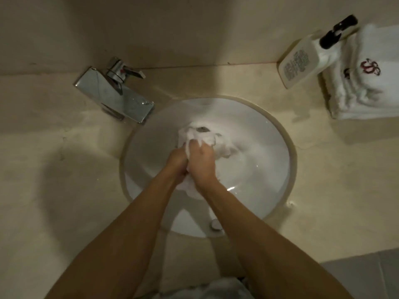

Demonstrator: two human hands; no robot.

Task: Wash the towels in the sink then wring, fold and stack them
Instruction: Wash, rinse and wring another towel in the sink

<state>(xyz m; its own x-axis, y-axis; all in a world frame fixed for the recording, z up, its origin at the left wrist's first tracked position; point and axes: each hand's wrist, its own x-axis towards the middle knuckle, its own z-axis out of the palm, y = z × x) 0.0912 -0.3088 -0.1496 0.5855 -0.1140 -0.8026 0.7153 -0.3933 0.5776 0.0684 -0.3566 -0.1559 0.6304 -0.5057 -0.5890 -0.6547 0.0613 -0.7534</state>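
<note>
Both hands, the left hand [177, 161] and right hand [203, 162], clench the same wet white towel [200, 137] between them over the sink [269, 160], its bunched length running away from the wrists towards the drain, neither hand nearer

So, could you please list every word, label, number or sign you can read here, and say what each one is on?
Pump bottle: blocks of dark print on its label, too small and blurred to read.
Top folded towel in the stack: a dark red embroidered emblem, a curly monogram whose letters I cannot make out.
Tap: a small red mark by the lever, no text.
Nothing else carries writing.
</note>
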